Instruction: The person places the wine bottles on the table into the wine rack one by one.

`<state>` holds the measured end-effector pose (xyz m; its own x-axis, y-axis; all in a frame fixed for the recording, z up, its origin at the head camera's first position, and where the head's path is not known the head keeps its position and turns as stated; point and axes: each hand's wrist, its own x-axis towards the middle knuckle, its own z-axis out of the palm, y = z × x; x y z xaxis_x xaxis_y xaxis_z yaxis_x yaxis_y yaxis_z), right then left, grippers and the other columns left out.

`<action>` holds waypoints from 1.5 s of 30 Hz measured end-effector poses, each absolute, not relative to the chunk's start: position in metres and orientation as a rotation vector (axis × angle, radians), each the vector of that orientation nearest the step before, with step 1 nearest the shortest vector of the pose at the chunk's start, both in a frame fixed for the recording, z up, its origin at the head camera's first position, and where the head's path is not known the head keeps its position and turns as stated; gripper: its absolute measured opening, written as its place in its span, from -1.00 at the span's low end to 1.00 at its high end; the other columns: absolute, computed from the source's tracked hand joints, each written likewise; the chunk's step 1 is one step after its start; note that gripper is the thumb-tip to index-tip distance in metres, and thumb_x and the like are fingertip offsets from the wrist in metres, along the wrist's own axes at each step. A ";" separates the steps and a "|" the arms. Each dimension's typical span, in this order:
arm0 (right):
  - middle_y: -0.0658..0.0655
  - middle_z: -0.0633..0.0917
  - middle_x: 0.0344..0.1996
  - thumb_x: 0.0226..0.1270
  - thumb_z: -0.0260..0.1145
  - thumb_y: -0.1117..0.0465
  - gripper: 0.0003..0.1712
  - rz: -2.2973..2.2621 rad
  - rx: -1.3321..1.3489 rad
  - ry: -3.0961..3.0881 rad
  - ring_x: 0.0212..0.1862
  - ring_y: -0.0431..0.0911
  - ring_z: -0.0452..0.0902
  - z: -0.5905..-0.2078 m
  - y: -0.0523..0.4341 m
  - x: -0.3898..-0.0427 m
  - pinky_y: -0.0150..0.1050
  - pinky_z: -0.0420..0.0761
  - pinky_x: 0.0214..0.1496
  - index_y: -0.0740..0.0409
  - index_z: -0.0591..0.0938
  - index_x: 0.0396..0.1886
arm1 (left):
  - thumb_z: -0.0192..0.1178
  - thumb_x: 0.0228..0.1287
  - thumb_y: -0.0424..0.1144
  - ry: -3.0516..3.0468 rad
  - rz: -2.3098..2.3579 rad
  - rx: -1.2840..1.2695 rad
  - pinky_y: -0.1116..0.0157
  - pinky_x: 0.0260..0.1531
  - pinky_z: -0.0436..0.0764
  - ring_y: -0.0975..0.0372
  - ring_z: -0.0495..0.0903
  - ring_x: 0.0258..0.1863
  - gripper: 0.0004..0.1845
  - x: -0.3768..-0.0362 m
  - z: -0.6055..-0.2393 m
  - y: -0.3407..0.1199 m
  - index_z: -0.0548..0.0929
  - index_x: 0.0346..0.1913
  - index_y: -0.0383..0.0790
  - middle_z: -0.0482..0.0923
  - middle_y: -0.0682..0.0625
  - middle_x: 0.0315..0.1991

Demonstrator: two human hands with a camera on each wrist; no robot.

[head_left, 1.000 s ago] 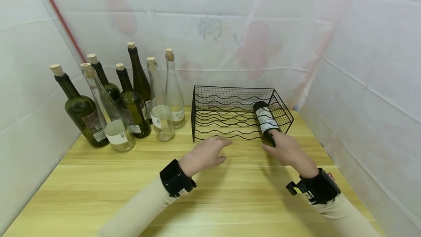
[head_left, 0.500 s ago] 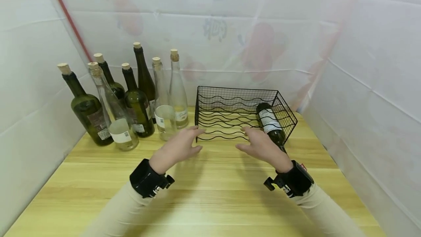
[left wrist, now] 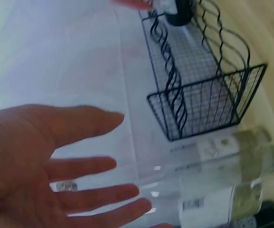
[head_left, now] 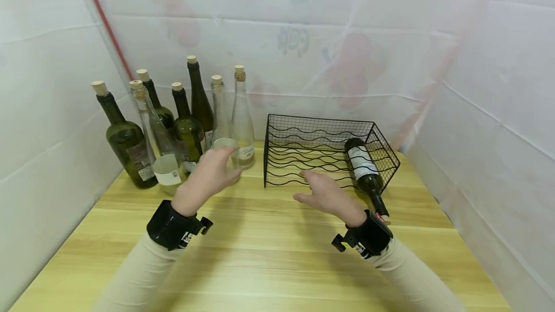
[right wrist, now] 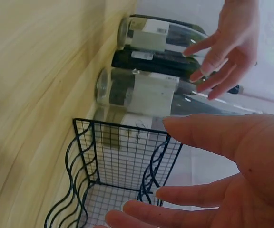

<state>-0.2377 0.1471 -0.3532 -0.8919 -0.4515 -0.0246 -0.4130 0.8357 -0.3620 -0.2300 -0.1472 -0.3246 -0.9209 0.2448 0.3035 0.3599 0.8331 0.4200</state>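
A: The left hand [head_left: 211, 172] is spread wide, fingers straight, holding nothing, just in front of a clear bottle [head_left: 224, 144] that stands upright among the corked bottles at the back left of the bench [head_left: 277, 264]. Whether a fingertip touches the glass cannot be told.

B: And the right hand [head_left: 322, 194]?

A: Also spread and without a hold, hovering over the bench before the rack [head_left: 330, 154]. A dark bottle [head_left: 363, 167] lies in the rack's rightmost groove, neck pointing out toward the person.

B: How would the clear bottle handle?

A: Probably light, since it looks empty, but stiff, smooth and breakable. Glass slips, and the paper label [left wrist: 221, 208] low on the body gives little grip. The wide lower body looks the surest place to wrap the fingers; the thin neck would let it swing.

B: Anything hard to see?

A: The left palm covers the bottle's lower part in the head view. The left wrist view blurs two clear bottles together, so which one sits nearest is uncertain. The label text is unreadable.
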 end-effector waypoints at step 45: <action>0.31 0.65 0.25 0.41 0.42 0.01 -0.26 -0.598 -0.668 2.875 0.28 0.19 0.58 -0.361 0.143 -0.234 0.08 0.62 0.31 0.26 0.43 0.44 | 0.42 0.31 -0.03 -2.897 -1.197 -0.198 -0.15 0.32 0.52 -0.22 0.39 0.38 -0.16 -0.313 -0.325 -0.197 0.27 0.50 -0.31 0.39 -0.32 0.43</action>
<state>-0.2337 0.1431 -0.3606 -0.8934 -0.4478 -0.0363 -0.3962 0.8234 -0.4063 -0.3131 -0.1974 -0.3250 -0.9921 0.1160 0.0482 0.1162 0.7016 0.7031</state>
